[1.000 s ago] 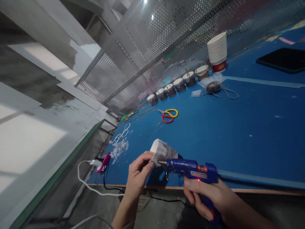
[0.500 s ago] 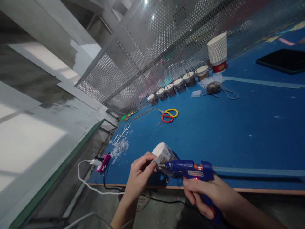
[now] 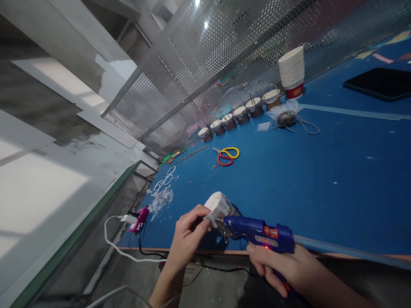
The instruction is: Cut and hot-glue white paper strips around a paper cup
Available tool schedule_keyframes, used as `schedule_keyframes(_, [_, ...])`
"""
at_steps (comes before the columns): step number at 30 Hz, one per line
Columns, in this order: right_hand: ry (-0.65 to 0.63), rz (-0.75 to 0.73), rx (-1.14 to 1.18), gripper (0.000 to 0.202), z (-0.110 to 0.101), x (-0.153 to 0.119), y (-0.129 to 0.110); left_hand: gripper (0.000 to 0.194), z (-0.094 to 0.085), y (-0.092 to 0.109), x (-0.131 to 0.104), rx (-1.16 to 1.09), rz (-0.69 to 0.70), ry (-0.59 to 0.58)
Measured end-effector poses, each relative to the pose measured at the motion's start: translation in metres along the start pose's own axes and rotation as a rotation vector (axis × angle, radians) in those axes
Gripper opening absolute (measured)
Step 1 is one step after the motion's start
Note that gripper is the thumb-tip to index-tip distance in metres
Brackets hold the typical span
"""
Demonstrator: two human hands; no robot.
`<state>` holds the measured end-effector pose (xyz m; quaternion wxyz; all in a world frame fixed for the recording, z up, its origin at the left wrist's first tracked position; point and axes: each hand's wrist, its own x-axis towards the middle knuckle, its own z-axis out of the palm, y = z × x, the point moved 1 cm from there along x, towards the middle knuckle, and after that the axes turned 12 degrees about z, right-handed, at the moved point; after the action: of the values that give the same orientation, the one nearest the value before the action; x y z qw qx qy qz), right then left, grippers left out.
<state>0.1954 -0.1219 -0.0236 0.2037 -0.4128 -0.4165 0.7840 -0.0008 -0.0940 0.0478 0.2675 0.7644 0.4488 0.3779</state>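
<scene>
A small white cup [image 3: 217, 202] with grey wrapping round its side lies tilted over the table's front edge. My left hand [image 3: 190, 231] pinches the rim side of it between thumb and fingers. In my right hand [image 3: 276, 261] is a blue glue gun [image 3: 257, 231], its handle gripped and a red light lit. A long clear glue stick [image 3: 340, 246] sticks out of its back to the right. The gun's nozzle points at the wrapping, close to my left fingertips; whether it touches is hard to tell.
Red and yellow scissors [image 3: 228, 156] lie mid-table. Behind them several wrapped cups [image 3: 240, 115] line the mesh panel, beside stacked paper cups [image 3: 292, 70] and grey cord [image 3: 286, 119]. A black tablet [image 3: 379, 84] is far right; white rings [image 3: 168, 179] and a purple plug adapter [image 3: 141, 219] are left.
The glue gun has tilted, its rear end dropping and shifting slightly right, with the glue stick now slanting down. My left hand and the cup have hardly moved.
</scene>
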Motion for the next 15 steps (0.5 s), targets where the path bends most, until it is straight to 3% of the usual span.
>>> schedule_keyframes(6, [0.027, 0.028, -0.023, 0.041, 0.001, 0.002, 0.000, 0.020, 0.000, 0.002, 0.001, 0.026, 0.005, -0.005])
schedule_keyframes(11, [0.057, -0.041, -0.021, 0.041, -0.002, 0.000, 0.006, 0.019, 0.001, 0.002, 0.001, 0.051, -0.018, 0.021])
schedule_keyframes(15, [0.133, -0.044, 0.030, 0.035, -0.002, -0.006, 0.010, 0.021, 0.001, 0.001, 0.001, 0.076, -0.030, 0.037])
